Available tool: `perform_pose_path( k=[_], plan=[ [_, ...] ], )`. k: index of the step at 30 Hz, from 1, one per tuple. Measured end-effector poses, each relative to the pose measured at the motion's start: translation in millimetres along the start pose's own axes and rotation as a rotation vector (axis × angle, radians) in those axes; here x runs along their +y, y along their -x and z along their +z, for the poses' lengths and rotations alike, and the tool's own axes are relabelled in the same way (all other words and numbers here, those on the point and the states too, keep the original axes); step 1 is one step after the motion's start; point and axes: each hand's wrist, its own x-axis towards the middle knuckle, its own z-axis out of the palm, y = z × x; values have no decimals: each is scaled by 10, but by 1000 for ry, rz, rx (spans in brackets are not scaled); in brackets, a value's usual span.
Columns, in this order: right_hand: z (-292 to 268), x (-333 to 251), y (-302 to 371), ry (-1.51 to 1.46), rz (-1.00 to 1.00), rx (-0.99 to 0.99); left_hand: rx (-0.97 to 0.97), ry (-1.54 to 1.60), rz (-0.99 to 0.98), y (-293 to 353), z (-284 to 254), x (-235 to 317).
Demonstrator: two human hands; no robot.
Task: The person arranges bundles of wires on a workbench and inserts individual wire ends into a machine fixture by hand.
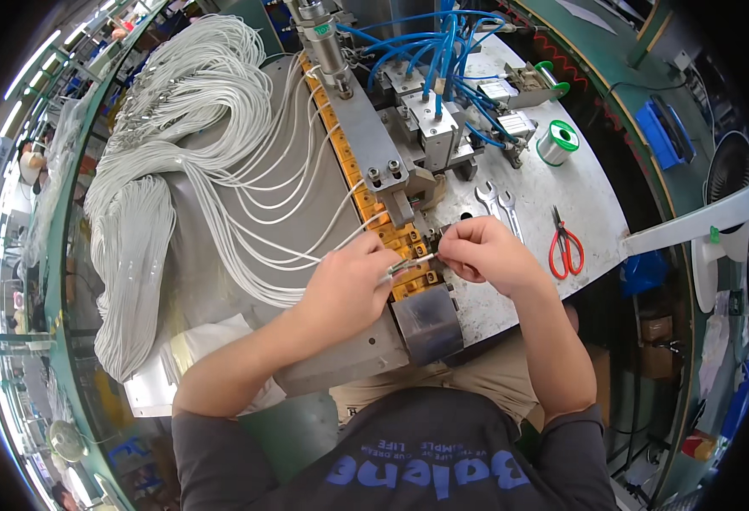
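My left hand (353, 277) is closed around the end of a white cable (388, 276), just over the near end of a row of orange fixture blocks (366, 200). Thin stripped wires or a small metal end stick out past its fingertips. Opposite it, my right hand (487, 249) pinches the tip of a small white and metal piece (426, 258) in line with the cable. What exactly lies between those fingers is hidden. Several other white cables run from a large bundle (195, 102) into the orange blocks. A dark grey metal block (428, 324) closes the row nearest me.
Above the row stands a metal press (357, 119) with blue air hoses (443, 51). On the right of the table lie wrenches (498, 204), red-handled scissors (566, 251) and a solder spool (558, 142). A white fan (724, 238) stands beyond the right edge.
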Motion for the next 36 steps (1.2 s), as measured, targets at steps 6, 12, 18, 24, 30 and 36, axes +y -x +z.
perform_pose_path(
  k=[6,12,18,24,30,36],
  plan=[
    [44,46,-176,297,-193,133,111,-163,13,-62,-27,-119],
    [-76,201,-339,159,-121,31,8,-303,86,-40,-2,-35],
    [-9,20,-160,117,-156,128,49,325,-167,-65,-139,8],
    [336,-99,-26,214,-438,31,-78,446,-268,-89,-200,13],
    [244,-133,17,214,-351,113,218,426,-138,-103,-267,39],
    [252,-165,60,78,-279,-35,24,218,-16,-79,-206,53]
  ],
)
